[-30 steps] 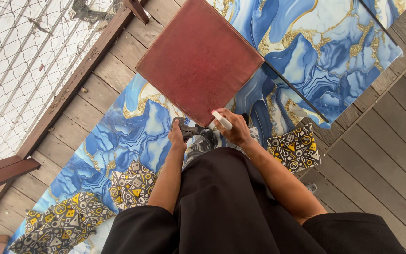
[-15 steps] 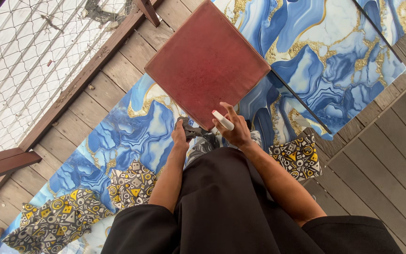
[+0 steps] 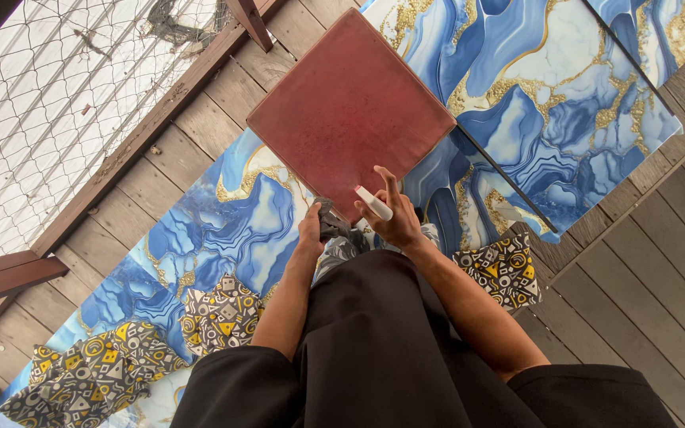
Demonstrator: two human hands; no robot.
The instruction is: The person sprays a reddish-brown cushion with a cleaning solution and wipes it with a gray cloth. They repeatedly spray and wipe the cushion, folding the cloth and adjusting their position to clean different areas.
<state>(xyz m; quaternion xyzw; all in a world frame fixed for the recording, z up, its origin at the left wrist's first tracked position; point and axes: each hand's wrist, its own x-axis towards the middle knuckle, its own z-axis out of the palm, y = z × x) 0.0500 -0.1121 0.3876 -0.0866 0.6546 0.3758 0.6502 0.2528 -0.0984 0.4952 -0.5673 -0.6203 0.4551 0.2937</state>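
Note:
A square red-brown tile [image 3: 350,111] leans on a blue, white and gold marbled panel [image 3: 223,218] that lies on the wooden deck. My left hand [image 3: 311,226] presses a dark grey cloth [image 3: 331,224] against the tile's near corner. My right hand [image 3: 394,218] grips a small white spray bottle [image 3: 374,203] with a red tip, held just below the tile's lower edge. My black trousers fill the bottom of the view.
More marbled panels [image 3: 564,95] lie to the right. Patterned yellow, black and white cushions [image 3: 507,269] sit beside my legs, with others [image 3: 89,372] at lower left. A wire mesh fence [image 3: 49,103] with a wooden rail runs along the left. Grey deck boards [image 3: 644,277] extend right.
The view has shifted slightly, so the tile sits a little lower and further right. My right hand has risen a bit with the bottle, and my left hand stays on the cloth.

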